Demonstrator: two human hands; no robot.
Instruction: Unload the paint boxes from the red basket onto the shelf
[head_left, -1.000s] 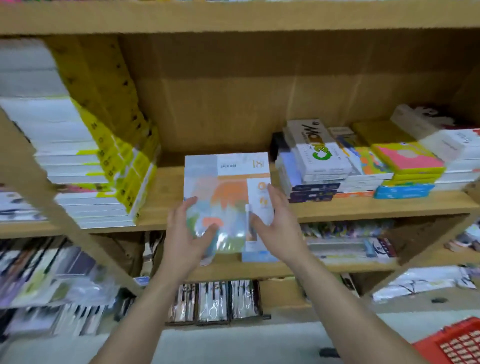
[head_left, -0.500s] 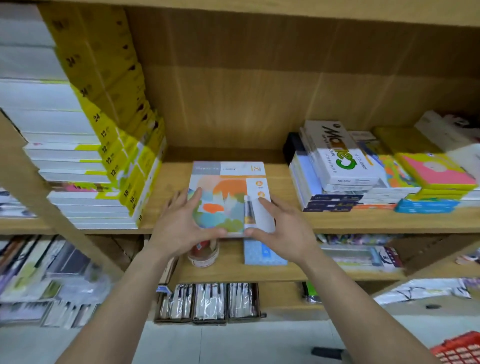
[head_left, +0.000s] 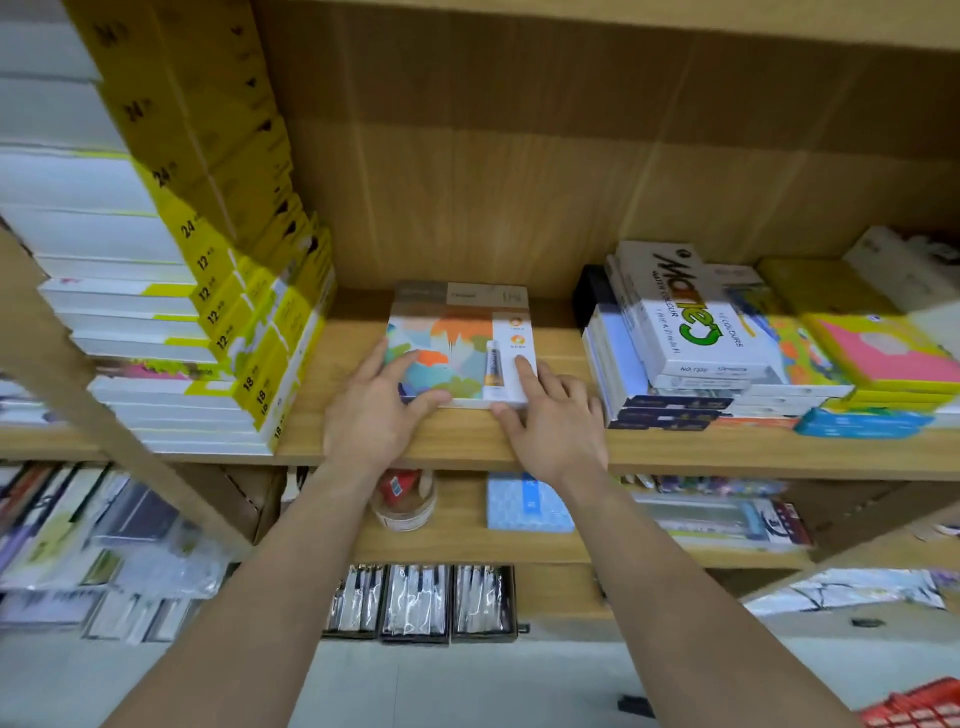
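Note:
A flat paint box with a pastel landscape print lies on the wooden shelf, in the gap between two stacks. My left hand rests on its near left corner, thumb along the front edge and fingers on the lid. My right hand presses on its near right corner, index finger on the lid. Both hands touch the box while it lies flat on the board. A corner of the red basket shows at the bottom right on the floor.
A tall stack of yellow and white boxes stands left of the gap. Stacked paint sets and colourful boxes fill the right. The lower shelf holds a tape roll and a blue pack.
The paint box went from held in front of the shelf to lying flat on the board, pushed further back. My hands followed it forward and now sit at its near corners.

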